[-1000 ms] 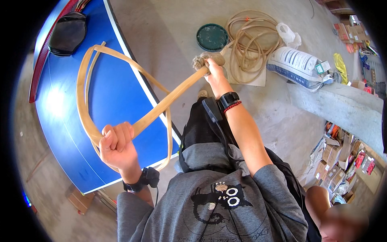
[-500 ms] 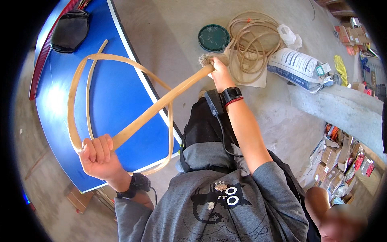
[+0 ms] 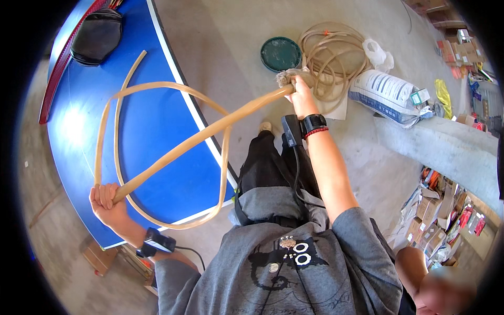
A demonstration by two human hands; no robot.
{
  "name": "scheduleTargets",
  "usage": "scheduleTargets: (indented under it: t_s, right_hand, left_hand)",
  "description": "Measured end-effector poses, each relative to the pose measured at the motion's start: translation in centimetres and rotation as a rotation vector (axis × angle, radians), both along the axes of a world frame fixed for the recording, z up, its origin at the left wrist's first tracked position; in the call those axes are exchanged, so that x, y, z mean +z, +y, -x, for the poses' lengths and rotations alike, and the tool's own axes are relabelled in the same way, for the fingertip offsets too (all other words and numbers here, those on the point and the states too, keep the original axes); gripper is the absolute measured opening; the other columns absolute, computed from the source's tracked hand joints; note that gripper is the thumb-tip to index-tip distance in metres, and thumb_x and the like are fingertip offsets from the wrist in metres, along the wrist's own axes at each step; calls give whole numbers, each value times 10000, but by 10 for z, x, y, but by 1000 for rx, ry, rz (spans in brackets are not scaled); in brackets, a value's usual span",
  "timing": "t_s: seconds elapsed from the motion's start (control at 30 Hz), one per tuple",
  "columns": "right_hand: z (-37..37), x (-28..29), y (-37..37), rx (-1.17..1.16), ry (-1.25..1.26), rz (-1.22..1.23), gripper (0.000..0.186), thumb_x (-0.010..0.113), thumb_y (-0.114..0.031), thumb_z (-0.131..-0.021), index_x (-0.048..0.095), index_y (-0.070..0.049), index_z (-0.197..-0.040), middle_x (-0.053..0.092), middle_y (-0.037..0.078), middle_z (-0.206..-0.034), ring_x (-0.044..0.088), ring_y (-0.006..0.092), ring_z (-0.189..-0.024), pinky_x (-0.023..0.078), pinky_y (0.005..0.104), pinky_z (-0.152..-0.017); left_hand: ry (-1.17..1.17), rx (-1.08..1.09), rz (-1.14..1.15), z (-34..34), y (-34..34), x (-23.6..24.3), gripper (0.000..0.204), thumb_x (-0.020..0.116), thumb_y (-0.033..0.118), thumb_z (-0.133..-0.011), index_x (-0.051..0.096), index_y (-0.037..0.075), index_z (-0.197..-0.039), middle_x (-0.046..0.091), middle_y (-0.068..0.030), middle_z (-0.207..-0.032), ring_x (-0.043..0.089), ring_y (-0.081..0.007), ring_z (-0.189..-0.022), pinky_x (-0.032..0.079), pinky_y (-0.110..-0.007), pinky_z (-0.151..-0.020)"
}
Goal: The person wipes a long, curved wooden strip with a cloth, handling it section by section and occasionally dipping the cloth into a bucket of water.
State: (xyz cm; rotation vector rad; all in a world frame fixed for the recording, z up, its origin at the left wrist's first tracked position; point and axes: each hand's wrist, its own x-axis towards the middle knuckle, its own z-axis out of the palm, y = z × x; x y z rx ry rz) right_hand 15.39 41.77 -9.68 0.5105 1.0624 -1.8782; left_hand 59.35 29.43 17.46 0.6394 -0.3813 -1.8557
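Note:
My left hand [image 3: 109,203] is closed around a tan, translucent hose [image 3: 202,134] over the near left part of the blue table. From there the hose runs taut and slanting up to my right hand [image 3: 302,95], which grips a grey rag [image 3: 287,77] bunched around it. My right fingers are partly hidden by the rag. Slack hose leaves my left hand in a wide loop over the table, with its cut end pointing to the far side. Beyond my right hand, a coil of similar hose [image 3: 328,44] lies on the floor.
A blue table [image 3: 79,163] with a net [image 3: 59,79] and a black paddle case [image 3: 97,37] stands left. On the floor are a round green tray [image 3: 281,54], a white sack [image 3: 386,94] and a white plastic bag [image 3: 377,55]. Another person's arm [image 3: 412,268] shows lower right.
My left hand has moved left and slightly up, and my right hand right, so the hose between them is longer. The loop over the table has shifted too.

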Motion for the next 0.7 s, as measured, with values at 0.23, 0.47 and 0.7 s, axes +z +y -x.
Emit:
scheduleTargets:
  t_s: [0.23,0.47,0.7]
  right_hand:
    - [42,8,-1,-59,156,-54,166,534,-184,-783,543,-78,-911,564,25,-852,553,152,-773,480,359,-661]
    - [125,38,53,-199,233,-99,214,535,-197,-786,553,-52,-943,581,55,-932,556,190,-857,463,345,-768]
    - [103,62,41,-170,209,118,214,541,-158,-788,540,-18,-950,590,82,-921,570,203,-830,481,358,-731]
  left_hand:
    - [-231,437,-622,-165,-17,-166,377,454,82,-780,236,170,-486,190,44,-407,195,-85,-359,229,-238,-415]
    - [19,399,-823,-208,17,-179,414,436,86,-832,233,138,-475,207,13,-419,223,-115,-407,246,-229,-423]
    - [-133,172,-489,-193,-33,-123,382,495,86,-817,268,156,-518,240,62,-415,250,-42,-341,269,-184,-366]
